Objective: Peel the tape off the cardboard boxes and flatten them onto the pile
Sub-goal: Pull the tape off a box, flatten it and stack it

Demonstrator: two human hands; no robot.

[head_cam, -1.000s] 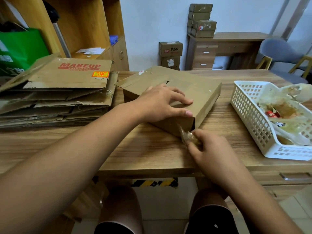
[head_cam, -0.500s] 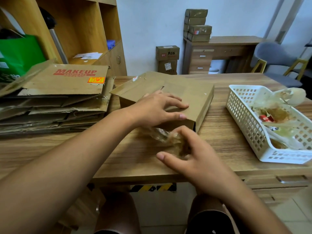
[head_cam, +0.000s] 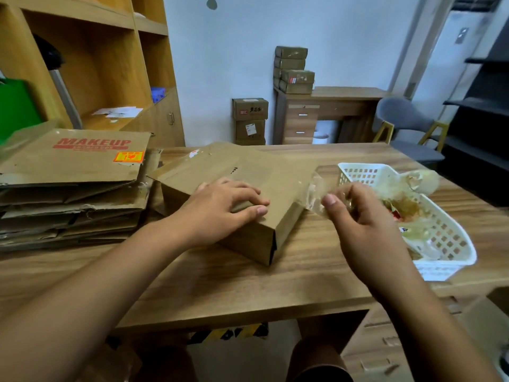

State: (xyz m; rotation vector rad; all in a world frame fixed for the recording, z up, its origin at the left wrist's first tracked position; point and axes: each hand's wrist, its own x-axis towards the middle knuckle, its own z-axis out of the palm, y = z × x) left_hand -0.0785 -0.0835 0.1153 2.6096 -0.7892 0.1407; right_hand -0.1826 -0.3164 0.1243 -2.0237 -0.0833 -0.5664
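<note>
right hand (head_cam: 366, 224) lifted tape (head_cam: 316, 194) rightward, strip's end blurred, maybe crumpled

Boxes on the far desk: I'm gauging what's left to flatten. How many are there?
4 in one stack: top box, second box, third box, bottom box. Edges left of the lower two suggest more hidden behind.

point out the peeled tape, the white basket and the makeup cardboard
peeled tape (head_cam: 315, 194), head view, middle of the clear strip
white basket (head_cam: 358, 173), head view, far wall
makeup cardboard (head_cam: 68, 164), head view, top face
</note>
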